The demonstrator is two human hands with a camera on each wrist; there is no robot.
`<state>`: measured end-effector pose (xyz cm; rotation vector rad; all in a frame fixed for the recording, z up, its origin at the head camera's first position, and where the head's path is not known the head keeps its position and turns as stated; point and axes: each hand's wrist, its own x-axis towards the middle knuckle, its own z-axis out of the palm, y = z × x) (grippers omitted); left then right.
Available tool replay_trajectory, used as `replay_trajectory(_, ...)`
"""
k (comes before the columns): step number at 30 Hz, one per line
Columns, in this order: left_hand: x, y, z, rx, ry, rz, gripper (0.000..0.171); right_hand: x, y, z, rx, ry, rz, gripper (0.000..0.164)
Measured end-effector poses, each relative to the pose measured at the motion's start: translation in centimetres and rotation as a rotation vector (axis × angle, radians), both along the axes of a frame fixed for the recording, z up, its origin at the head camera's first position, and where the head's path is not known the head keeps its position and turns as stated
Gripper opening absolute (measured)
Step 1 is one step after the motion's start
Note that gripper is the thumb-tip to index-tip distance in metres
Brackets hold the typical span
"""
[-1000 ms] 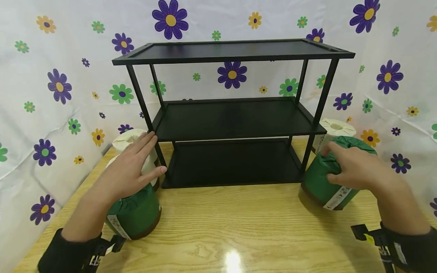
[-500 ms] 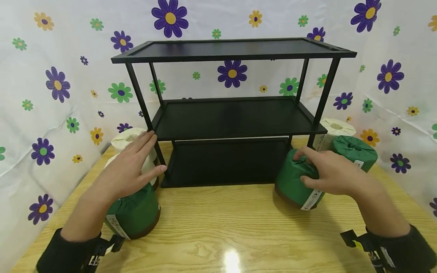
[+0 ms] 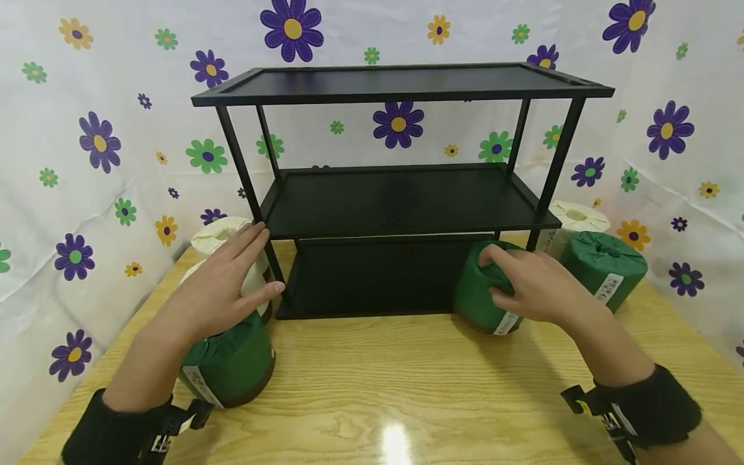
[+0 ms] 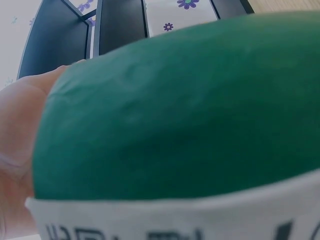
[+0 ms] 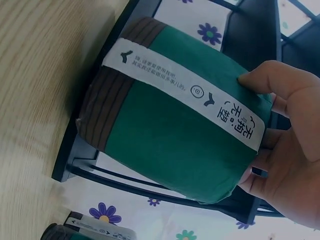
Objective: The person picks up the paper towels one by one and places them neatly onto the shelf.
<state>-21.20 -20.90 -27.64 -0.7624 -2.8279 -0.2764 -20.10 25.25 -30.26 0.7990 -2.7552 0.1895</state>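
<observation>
My right hand (image 3: 537, 284) holds a green paper-wrapped roll (image 3: 485, 294) by its top, at the front right corner of the black rack's bottom shelf (image 3: 372, 278). In the right wrist view this roll (image 5: 175, 145) shows a brown base and a white printed label, with thumb and fingers around its upper end. The left hand (image 3: 217, 281), fingers straight, reaches to the rack's front left post. Under that hand stands another green roll (image 3: 241, 365), which fills most of the left wrist view and hides much of the hand there.
The three-tier black rack has a middle shelf (image 3: 395, 200) and a top shelf (image 3: 395, 84). Cream-wrapped rolls (image 3: 217, 236) stand at its left. To its right are a cream roll (image 3: 575, 216) and a green roll (image 3: 604, 265). A flowered cloth (image 3: 145, 129) hangs behind the wooden table (image 3: 349, 387).
My right hand has carried its green roll leftward, then a little farther back to the bottom shelf, uncovering the green roll at the right. The left hand has stayed in place.
</observation>
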Motion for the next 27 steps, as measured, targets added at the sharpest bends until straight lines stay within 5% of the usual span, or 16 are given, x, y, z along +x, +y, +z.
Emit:
replay_trajectory(19, 0.0, 0.0, -0.2, 0.001, -0.018, -0.002, 0.088, -4.9, -1.5, -1.1, 0.051, -0.018, -0.090, 0.032)
replay_trajectory(27, 0.0, -0.1, -0.2, 0.001, 0.004, -0.006, 0.088, -6.9, -2.0, -1.6, 0.027, 0.037, -0.053, 0.032)
